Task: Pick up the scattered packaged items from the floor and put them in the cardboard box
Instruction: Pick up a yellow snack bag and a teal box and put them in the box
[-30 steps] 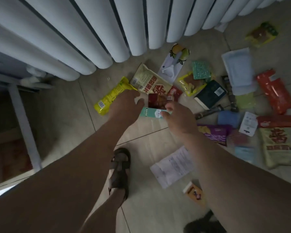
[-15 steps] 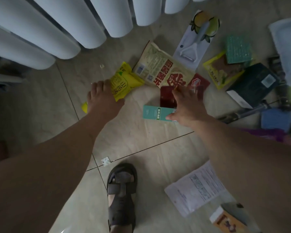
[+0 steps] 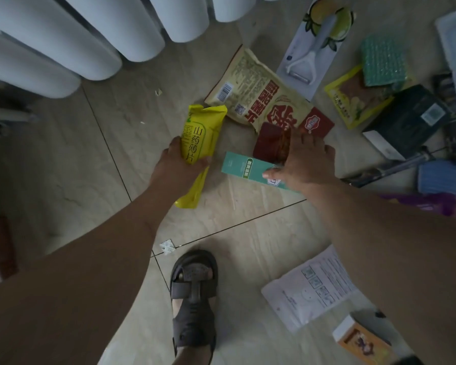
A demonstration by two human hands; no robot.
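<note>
My left hand (image 3: 178,168) grips a long yellow snack packet (image 3: 202,138) around its middle, the packet slightly tilted off the floor. My right hand (image 3: 307,164) is closed on a teal carton (image 3: 244,168) with the thumb on its near side, and its fingers also lie on a dark red packet (image 3: 271,142). A beige snack bag with red lettering (image 3: 256,92) and a small red sachet (image 3: 317,123) lie just beyond. Farther right are a peeler on a card (image 3: 312,48), a yellow pouch (image 3: 353,98), a teal sponge pack (image 3: 383,60) and a dark box (image 3: 408,119). No cardboard box is in view.
White radiator columns (image 3: 95,40) run along the top left. My sandalled foot (image 3: 194,293) stands on the tile near the bottom centre. A white leaflet (image 3: 311,288) and an orange carton (image 3: 361,341) lie at the lower right. Blue cloth (image 3: 441,179) and a purple packet (image 3: 432,202) sit at the right edge.
My left hand has closed round the yellow packet and turned it toward upright. My right hand has shifted onto the teal carton and dark red packet. The view has moved closer to the floor.
</note>
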